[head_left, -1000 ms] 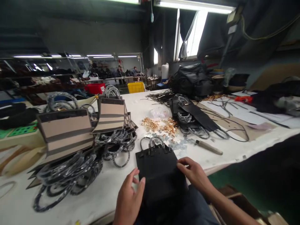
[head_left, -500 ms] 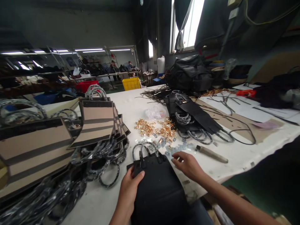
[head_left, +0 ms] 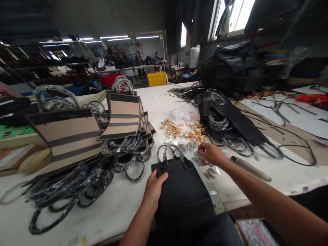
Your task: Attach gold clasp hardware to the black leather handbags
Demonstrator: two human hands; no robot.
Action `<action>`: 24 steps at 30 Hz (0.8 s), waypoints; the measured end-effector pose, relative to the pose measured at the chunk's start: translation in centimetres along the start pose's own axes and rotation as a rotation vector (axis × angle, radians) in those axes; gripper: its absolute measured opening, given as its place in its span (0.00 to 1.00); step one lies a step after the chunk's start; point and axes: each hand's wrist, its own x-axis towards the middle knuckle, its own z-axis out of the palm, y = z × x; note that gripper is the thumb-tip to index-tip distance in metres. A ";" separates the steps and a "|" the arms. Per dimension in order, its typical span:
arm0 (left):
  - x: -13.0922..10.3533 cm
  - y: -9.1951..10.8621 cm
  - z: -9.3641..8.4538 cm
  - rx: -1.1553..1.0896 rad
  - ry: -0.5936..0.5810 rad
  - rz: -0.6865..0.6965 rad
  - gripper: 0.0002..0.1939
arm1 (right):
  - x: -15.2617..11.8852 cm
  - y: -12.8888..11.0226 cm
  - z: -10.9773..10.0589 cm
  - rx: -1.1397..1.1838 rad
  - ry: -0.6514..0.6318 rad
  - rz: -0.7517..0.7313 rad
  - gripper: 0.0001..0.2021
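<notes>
White tabletop (head_left: 153,102) runs back toward a yellow crate (head_left: 156,79) and a red bin (head_left: 111,80), contents too distant to tell, with a strip of white showing between the stacked beige panels (head_left: 124,112) and the gold fittings (head_left: 170,128). At the near edge, the left hand (head_left: 154,188) pinches the black bag panel's (head_left: 181,191) left side, thumb on top. Right hand (head_left: 211,153) curls narrowly beside the small clear plates (head_left: 188,147), its grip unclear.
</notes>
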 end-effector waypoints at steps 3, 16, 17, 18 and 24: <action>0.5 -1.1 -0.2 0.025 0.031 0.094 0.26 | -2.3 -2.0 -0.7 0.343 0.006 0.016 0.09; 0.3 -2.0 0.6 0.510 0.219 0.421 0.15 | -9.9 -7.7 4.6 0.451 -0.060 -0.289 0.09; 0.1 -2.0 0.7 0.506 0.226 0.418 0.14 | -10.0 -7.5 4.5 0.420 -0.040 -0.283 0.09; 0.0 -2.0 0.8 0.498 0.230 0.416 0.14 | -10.2 -7.3 4.5 0.402 -0.034 -0.269 0.09; -0.7 -1.9 1.2 0.473 0.237 0.430 0.12 | -11.5 -8.1 4.4 0.448 -0.093 -0.180 0.07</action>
